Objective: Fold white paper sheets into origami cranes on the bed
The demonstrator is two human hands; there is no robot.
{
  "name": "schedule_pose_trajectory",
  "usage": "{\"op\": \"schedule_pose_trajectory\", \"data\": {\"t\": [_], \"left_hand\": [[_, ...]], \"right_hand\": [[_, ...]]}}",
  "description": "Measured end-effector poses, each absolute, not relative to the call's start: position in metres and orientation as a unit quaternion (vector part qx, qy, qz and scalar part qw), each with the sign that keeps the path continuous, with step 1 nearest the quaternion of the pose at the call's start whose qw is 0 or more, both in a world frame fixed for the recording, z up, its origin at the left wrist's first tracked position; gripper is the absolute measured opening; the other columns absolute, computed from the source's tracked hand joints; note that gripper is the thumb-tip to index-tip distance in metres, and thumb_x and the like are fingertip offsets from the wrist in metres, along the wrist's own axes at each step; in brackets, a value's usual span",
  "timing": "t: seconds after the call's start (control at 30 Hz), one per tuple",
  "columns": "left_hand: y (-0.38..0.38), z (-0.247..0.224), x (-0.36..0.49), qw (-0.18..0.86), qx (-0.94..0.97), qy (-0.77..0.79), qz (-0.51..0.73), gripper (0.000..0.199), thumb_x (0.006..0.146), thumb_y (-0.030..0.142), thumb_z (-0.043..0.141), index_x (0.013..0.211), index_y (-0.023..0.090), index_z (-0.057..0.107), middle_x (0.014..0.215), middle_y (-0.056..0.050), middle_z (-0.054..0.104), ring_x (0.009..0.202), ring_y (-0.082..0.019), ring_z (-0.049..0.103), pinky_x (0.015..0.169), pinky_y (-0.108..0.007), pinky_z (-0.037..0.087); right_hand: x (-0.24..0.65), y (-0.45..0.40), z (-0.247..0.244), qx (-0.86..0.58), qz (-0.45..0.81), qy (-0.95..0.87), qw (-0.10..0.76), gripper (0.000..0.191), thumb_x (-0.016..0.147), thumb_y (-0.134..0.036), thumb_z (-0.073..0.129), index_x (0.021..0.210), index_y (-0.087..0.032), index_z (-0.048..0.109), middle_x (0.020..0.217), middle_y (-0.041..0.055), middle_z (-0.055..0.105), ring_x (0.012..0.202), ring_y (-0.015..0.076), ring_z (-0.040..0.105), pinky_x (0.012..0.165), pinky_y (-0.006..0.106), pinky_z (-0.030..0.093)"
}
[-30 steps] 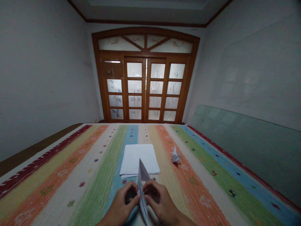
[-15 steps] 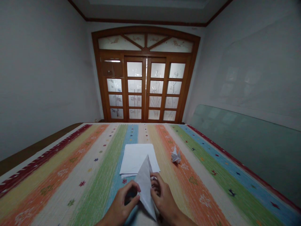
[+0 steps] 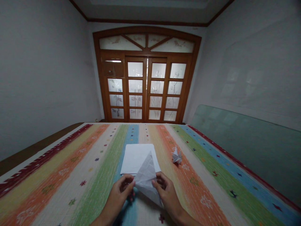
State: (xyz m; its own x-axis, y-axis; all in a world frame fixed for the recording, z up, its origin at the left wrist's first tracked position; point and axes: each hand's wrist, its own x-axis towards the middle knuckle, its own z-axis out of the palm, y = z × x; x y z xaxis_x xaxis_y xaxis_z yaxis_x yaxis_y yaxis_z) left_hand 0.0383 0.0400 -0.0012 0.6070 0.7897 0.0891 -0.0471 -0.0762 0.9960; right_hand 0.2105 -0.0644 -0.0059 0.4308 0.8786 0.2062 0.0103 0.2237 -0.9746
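Note:
A folded sheet of white paper, with crease lines across it, is held up between my two hands in front of me. Its sharp tip points away, over the stack of paper behind it. My left hand pinches the left corner between thumb and fingertips. On the other side, my right hand grips the right edge, thumb on the near face and fingers behind. The lower point of the folded sheet hangs beside the right hand.
A stack of white paper lies just beyond my hands. To its right stands a small folded paper crane. Striped cloth covers the table. A pale green panel rises along the right side, and wooden glazed doors are at the back.
The folded sheet has been opened wider and turned, so more of its creased face shows. My hands have moved a little farther apart, and the right hand's thumb now lies over the paper.

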Motion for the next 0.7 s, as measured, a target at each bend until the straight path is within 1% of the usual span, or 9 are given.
{"op": "schedule_pose_trajectory", "data": {"t": [0.13,0.3,0.4,0.47,0.5,0.6,0.7], "left_hand": [[0.036,0.0046,0.0377,0.64,0.639,0.283,0.319,0.055,0.068,0.069,0.08,0.078,0.016,0.073,0.061,-0.002,0.067,0.052,-0.015,0.061,0.05,-0.024,0.048],[0.0336,0.0047,0.0364,0.664,0.609,0.285,0.326,0.05,0.064,0.062,0.087,0.079,0.016,0.076,0.07,-0.007,0.075,0.065,-0.021,0.07,0.056,-0.026,0.053],[0.0338,0.0032,0.0357,0.691,0.575,0.274,0.341,0.051,0.062,0.057,0.091,0.09,0.017,0.076,0.076,-0.006,0.076,0.073,-0.02,0.071,0.065,-0.026,0.054],[0.0337,0.0028,0.0356,0.718,0.541,0.269,0.345,0.056,0.061,0.055,0.092,0.101,0.018,0.075,0.077,-0.005,0.076,0.073,-0.02,0.071,0.067,-0.026,0.055],[0.0334,0.003,0.0357,0.726,0.527,0.271,0.349,0.057,0.061,0.054,0.092,0.102,0.018,0.074,0.078,-0.005,0.076,0.073,-0.02,0.071,0.067,-0.027,0.055],[0.032,0.0054,0.0359,0.702,0.517,0.294,0.392,0.049,0.057,0.048,0.094,0.09,0.018,0.073,0.085,-0.006,0.074,0.077,-0.021,0.069,0.063,-0.026,0.056],[0.0312,0.0093,0.0354,0.641,0.529,0.335,0.444,0.039,0.056,0.043,0.093,0.077,0.018,0.072,0.078,-0.002,0.069,0.073,-0.02,0.066,0.061,-0.025,0.054]], "right_hand": [[0.2119,-0.0631,-0.0102,-0.522,0.342,-0.408,0.667,0.044,0.078,-0.061,0.076,0.087,-0.019,0.066,0.081,0.0063,0.073,0.077,0.0251,0.071,0.075,0.034,0.054],[0.2135,-0.0612,-0.0138,-0.525,0.361,-0.378,0.672,0.054,0.072,-0.066,0.079,0.096,-0.021,0.059,0.071,0.0018,0.07,0.063,0.0224,0.068,0.06,0.029,0.05],[0.213,-0.0628,-0.0105,-0.529,0.348,-0.388,0.669,0.054,0.073,-0.066,0.078,0.097,-0.021,0.059,0.074,0.0028,0.07,0.065,0.0223,0.069,0.062,0.029,0.051],[0.2125,-0.0645,-0.0074,-0.534,0.327,-0.414,0.661,0.05,0.078,-0.065,0.074,0.095,-0.02,0.061,0.079,0.0051,0.071,0.072,0.0229,0.069,0.068,0.031,0.053],[0.2121,-0.0653,-0.0061,-0.536,0.318,-0.426,0.656,0.048,0.081,-0.064,0.073,0.094,-0.02,0.063,0.081,0.006,0.072,0.075,0.0233,0.07,0.069,0.032,0.053],[0.211,-0.0669,-0.0047,-0.547,0.3,-0.435,0.649,0.044,0.082,-0.061,0.073,0.092,-0.019,0.066,0.082,0.0065,0.071,0.076,0.0235,0.069,0.067,0.03,0.052],[0.2094,-0.0673,-0.008,-0.543,0.313,-0.437,0.645,0.038,0.082,-0.054,0.075,0.094,-0.02,0.065,0.08,0.0041,0.069,0.073,0.0213,0.068,0.063,0.028,0.05]]}}
